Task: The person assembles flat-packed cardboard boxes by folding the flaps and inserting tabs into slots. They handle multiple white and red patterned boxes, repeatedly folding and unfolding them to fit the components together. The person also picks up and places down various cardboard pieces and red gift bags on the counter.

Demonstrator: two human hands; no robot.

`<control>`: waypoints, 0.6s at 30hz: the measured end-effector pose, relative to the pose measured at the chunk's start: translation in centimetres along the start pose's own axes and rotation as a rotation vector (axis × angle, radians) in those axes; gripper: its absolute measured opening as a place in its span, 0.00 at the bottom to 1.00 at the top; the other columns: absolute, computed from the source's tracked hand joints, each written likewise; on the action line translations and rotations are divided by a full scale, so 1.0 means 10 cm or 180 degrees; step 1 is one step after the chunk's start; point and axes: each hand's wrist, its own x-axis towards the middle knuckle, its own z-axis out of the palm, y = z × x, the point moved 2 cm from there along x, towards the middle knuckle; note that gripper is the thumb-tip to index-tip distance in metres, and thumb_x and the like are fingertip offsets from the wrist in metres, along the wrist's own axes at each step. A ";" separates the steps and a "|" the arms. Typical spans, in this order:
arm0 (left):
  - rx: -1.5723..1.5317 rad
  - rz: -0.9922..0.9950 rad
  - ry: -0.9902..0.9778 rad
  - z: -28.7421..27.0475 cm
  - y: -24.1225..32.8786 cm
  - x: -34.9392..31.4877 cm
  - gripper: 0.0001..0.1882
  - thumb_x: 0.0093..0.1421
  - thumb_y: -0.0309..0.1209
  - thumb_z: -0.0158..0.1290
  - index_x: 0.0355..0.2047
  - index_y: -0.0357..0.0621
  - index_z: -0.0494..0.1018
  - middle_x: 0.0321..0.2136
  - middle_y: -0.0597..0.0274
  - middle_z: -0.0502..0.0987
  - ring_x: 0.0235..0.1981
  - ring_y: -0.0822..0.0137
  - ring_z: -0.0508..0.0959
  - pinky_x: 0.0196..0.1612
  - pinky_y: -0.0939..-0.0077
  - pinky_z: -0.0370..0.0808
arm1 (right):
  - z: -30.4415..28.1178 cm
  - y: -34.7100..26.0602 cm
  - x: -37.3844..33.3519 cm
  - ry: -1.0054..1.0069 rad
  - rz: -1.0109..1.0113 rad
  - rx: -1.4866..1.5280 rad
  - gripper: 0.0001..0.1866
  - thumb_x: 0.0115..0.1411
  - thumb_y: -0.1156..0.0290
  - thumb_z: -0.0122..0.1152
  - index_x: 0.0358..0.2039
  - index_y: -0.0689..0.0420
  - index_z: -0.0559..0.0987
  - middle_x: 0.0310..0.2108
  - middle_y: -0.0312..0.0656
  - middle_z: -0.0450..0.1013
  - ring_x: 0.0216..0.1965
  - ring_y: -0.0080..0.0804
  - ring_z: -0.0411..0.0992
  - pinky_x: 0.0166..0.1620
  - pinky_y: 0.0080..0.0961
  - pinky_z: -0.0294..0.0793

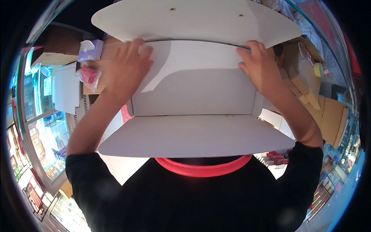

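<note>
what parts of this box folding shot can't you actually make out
Head view, the only one:
- Left hand fingertips: pressed into the fold of the white cardboard box, so the grip is unclear.
- Right hand palm side: faces down onto the box.
- Surface under the box: covered by its panels.
- Far flap: top cut off by the picture edge.
- Shelf goods at left: too small and bent by the fisheye.

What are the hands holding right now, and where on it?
Both the left hand and the right hand press on a white cardboard box, along its far fold, near each corner.
</note>
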 end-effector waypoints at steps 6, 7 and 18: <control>-0.0698 0.0551 -0.0898 0.05 0.30 -0.21 0.55 0.34 0.45 0.67 0.61 0.48 0.51 0.63 0.49 0.43 0.64 0.48 0.43 0.61 0.48 0.50 | 0.12 -0.38 -0.21 -0.0483 -0.0589 -0.0054 0.49 0.38 0.50 0.69 0.61 0.45 0.56 0.63 0.52 0.41 0.62 0.55 0.43 0.55 0.59 0.55; -0.0649 0.0521 -0.0942 0.07 0.31 -0.21 0.57 0.33 0.45 0.67 0.61 0.48 0.49 0.63 0.50 0.41 0.64 0.49 0.42 0.61 0.47 0.49 | 0.15 -0.39 -0.19 -0.0645 -0.0490 0.0091 0.55 0.33 0.48 0.71 0.62 0.42 0.53 0.64 0.52 0.37 0.63 0.59 0.39 0.52 0.67 0.52; -0.0505 0.0436 -0.1131 0.41 0.33 -0.08 0.62 0.30 0.45 0.68 0.63 0.50 0.43 0.64 0.50 0.38 0.65 0.48 0.39 0.58 0.40 0.52 | 0.36 -0.38 -0.10 -0.0879 -0.0291 0.0099 0.56 0.34 0.57 0.74 0.62 0.43 0.50 0.64 0.49 0.33 0.64 0.58 0.36 0.49 0.61 0.63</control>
